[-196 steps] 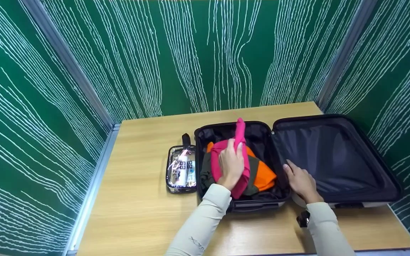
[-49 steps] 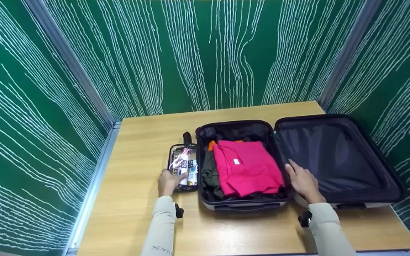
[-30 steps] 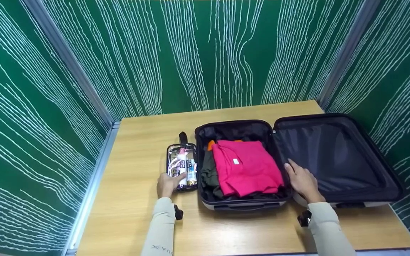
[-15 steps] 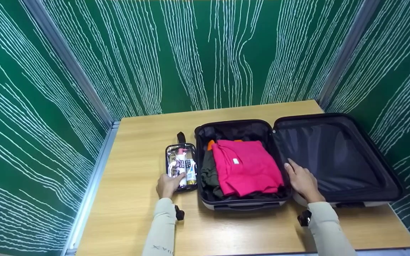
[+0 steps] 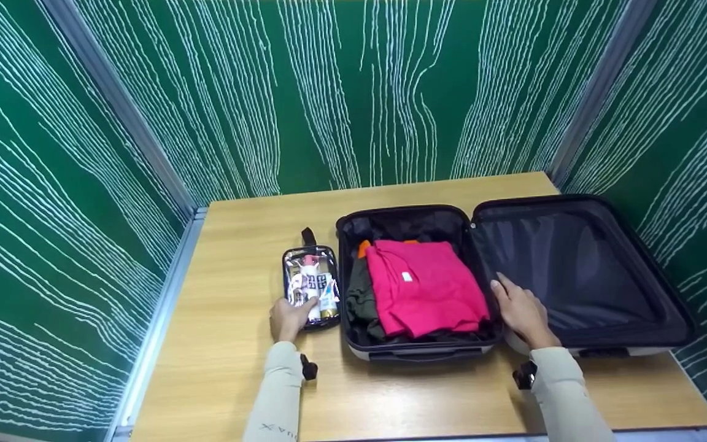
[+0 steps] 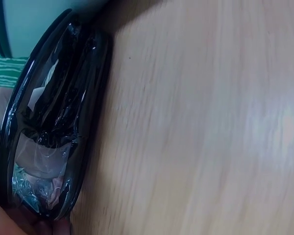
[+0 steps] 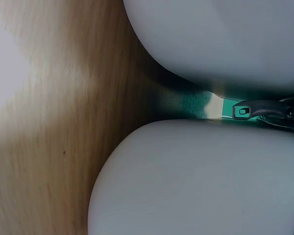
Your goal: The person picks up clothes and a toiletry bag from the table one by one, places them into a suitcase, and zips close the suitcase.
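Note:
In the head view a clear, black-edged toiletry bag [image 5: 310, 282], with bottles and tubes inside, lies left of the suitcase [image 5: 424, 355]. My left hand [image 5: 290, 318] grips its near left corner, thumb on top. The left wrist view shows the bag [image 6: 76, 112] from its end, its black edging beside the table. Over the rim where the suitcase meets its lid [image 5: 574, 270], my right hand [image 5: 522, 312] keeps hold. Inside the suitcase a folded pink garment [image 5: 424, 294] covers a dark green garment [image 5: 361, 301], and bits of orange cloth [image 5: 364, 248] show behind.
The suitcase lies spread on a wooden table [image 5: 237, 270], its lid flat to the right. Green walls [image 5: 310, 98] with white lines stand around the table. From the right wrist, two pale outer shells [image 7: 201, 176] show with a black zip pull [image 7: 242, 111] between them.
The pink garment, earlier bunched under my left hand, now lies spread flat. That hand has since moved left to the toiletry bag, which has shifted slightly left. My right hand stays put.

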Demonstrator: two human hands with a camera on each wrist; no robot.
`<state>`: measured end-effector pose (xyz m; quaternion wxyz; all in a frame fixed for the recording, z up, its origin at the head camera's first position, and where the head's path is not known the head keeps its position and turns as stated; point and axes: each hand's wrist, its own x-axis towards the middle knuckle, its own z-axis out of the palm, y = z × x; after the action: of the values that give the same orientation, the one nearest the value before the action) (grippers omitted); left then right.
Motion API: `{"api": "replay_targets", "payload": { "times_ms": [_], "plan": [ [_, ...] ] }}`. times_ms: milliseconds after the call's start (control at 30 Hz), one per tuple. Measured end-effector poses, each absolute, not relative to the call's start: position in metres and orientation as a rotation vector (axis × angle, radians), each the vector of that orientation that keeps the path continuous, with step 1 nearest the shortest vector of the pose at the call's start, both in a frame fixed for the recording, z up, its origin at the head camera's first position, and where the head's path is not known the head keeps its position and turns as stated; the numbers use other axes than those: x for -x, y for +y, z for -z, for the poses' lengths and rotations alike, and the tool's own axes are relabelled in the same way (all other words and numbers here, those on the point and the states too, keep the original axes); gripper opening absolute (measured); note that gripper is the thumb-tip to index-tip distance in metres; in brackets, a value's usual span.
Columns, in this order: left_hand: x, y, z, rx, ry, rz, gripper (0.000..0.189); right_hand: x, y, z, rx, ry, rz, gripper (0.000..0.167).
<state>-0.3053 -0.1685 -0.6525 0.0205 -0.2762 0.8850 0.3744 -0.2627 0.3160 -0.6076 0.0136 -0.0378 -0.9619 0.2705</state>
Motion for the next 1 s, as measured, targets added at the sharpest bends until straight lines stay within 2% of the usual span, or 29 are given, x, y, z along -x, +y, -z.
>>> {"api": "replay_targets", "payload": {
  "times_ms": [1000],
  "plan": [
    [0.304, -0.184, 0.657, 0.834, 2.647, -1.361, 0.069, 0.263, 0.316, 0.610, 0.108, -2.990, -0.843, 0.066]
  ]
}}
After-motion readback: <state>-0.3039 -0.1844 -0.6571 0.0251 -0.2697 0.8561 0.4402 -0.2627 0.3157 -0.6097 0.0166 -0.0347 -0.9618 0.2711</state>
